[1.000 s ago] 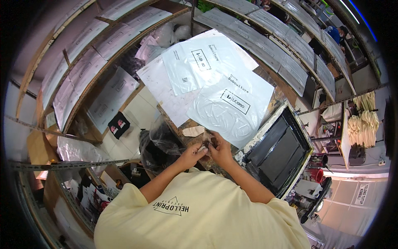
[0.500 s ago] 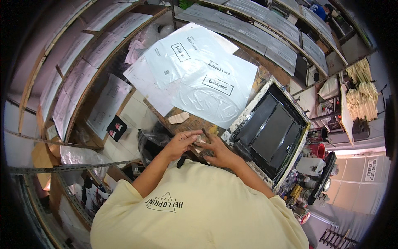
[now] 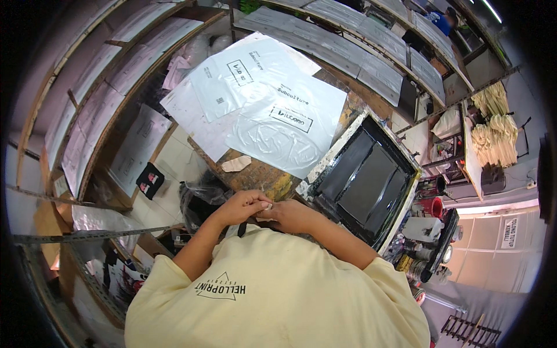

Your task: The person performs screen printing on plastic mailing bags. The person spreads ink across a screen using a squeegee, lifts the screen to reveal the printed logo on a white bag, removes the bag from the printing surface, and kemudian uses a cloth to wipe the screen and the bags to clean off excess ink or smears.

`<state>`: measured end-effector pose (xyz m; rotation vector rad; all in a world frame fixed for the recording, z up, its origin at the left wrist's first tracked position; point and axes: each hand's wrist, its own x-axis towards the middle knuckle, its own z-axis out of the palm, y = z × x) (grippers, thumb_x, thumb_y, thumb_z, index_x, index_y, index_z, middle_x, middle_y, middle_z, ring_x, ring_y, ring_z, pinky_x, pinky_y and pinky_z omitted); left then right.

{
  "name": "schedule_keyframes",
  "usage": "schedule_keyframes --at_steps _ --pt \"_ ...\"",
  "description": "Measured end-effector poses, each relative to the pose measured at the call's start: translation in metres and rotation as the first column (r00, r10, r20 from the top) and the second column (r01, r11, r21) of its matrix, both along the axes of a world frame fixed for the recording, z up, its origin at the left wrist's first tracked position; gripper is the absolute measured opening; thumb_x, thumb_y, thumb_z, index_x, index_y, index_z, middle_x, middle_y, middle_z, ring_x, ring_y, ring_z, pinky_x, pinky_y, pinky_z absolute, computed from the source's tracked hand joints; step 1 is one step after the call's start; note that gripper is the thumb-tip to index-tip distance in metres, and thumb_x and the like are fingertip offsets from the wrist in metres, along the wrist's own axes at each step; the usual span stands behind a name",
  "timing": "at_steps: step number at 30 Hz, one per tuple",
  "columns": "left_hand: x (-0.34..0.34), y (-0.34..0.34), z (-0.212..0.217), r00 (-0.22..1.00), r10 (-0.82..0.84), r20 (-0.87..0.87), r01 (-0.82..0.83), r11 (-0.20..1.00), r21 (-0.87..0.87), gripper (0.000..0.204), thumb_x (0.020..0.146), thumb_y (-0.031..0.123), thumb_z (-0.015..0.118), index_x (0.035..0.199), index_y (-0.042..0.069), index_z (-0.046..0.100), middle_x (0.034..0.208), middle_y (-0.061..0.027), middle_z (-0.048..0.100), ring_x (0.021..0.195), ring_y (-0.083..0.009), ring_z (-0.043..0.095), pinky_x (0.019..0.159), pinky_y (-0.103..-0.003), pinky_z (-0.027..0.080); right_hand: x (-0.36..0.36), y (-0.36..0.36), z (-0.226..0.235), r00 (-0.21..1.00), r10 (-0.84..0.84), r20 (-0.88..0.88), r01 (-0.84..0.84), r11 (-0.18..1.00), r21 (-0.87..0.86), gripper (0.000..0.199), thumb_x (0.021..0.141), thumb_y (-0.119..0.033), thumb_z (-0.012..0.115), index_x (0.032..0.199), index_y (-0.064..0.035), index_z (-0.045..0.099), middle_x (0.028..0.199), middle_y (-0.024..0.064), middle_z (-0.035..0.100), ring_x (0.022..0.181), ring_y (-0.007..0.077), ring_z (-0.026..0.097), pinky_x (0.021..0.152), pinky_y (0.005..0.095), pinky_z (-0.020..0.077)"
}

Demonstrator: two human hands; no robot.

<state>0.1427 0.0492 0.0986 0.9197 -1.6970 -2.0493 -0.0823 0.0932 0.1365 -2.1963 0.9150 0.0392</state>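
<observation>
Right hand (image 3: 292, 216) curled inward beside the left hand (image 3: 245, 206), which pinched a pale scrap (image 3: 268, 206), likely soft, light, best held by an edge; right grip unclear.

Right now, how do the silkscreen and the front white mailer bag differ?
Colour: the silkscreen is black with a pale edge; the mailer bag is white with dark print.
Form: the silkscreen is framed; the mailer bag is thin and wrinkled.
Both look roughly rectangular.
</observation>
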Motion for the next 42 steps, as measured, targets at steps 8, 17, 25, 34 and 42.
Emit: schedule_keyframes --at_steps 8,17,25,34,42 --pt "0.027 0.002 0.007 0.954 0.24 -0.178 -0.217 0.966 0.139 0.022 0.106 0.017 0.061 0.118 -0.001 0.066 0.1 -0.0026 0.071 0.089 -0.0067 0.065 0.077 -0.023 0.053 -0.002 -0.023 0.027 0.99 -0.011 0.137 0.017 0.999 -0.042 0.064 0.089 -0.014 0.066 0.149 -0.0325 0.054 0.128 0.0252 0.062 0.106 0.0431 0.065 0.091 0.0509 0.052" --pt "0.028 -0.008 -0.008 0.69 0.719 -0.091 -0.561 0.609 0.56 0.028 0.108 0.02 0.056 0.129 0.002 0.061 0.122 -0.0089 0.07 0.109 -0.0198 0.07 0.092 -0.035 0.06 0.023 -0.031 0.023 0.919 -0.292 0.266 0.348 0.917 -0.195 0.089 0.092 -0.026 0.064 0.163 0.0006 0.016 0.166 0.0275 0.022 0.151 0.053 0.02 0.124 0.0582 0.0179" --pt "0.027 -0.02 -0.006 0.525 0.845 -0.103 -0.543 0.426 0.724 0.022 0.108 0.016 0.053 0.126 0.007 0.062 0.121 -0.0061 0.071 0.105 -0.0185 0.07 0.091 -0.036 0.059 0.039 -0.045 -0.006 0.79 -0.419 0.448 0.387 0.907 0.167 0.088 0.088 0.0 0.046 0.166 -0.0043 0.005 0.166 0.0266 0.025 0.154 0.0443 0.024 0.126 0.0554 0.0108" --pt "0.059 -0.033 -0.029 0.579 0.809 -0.101 -0.602 0.508 0.616 0.023 0.109 0.021 0.055 0.127 0.009 0.064 0.112 -0.0035 0.071 0.103 -0.015 0.069 0.091 -0.036 0.057 0.062 -0.061 -0.019 0.81 -0.466 0.357 0.375 0.879 0.296 0.081 0.093 0.0 0.046 0.165 -0.002 0.009 0.163 0.0302 0.029 0.151 0.043 0.031 0.124 0.0423 0.0251" --pt "0.143 -0.033 -0.121 0.34 0.888 0.309 -0.936 0.286 0.207 0.023 0.109 0.016 0.051 0.129 0.007 0.06 0.115 -0.0058 0.066 0.086 -0.0171 0.066 0.065 -0.027 0.056 0.046 -0.048 -0.037 0.747 -0.65 0.139 0.59 0.745 0.311 0.056 0.095 -0.014 0.066 0.147 -0.0037 0.05 0.116 0.0284 0.068 0.112 0.0428 0.066 0.095 0.0459 0.052"
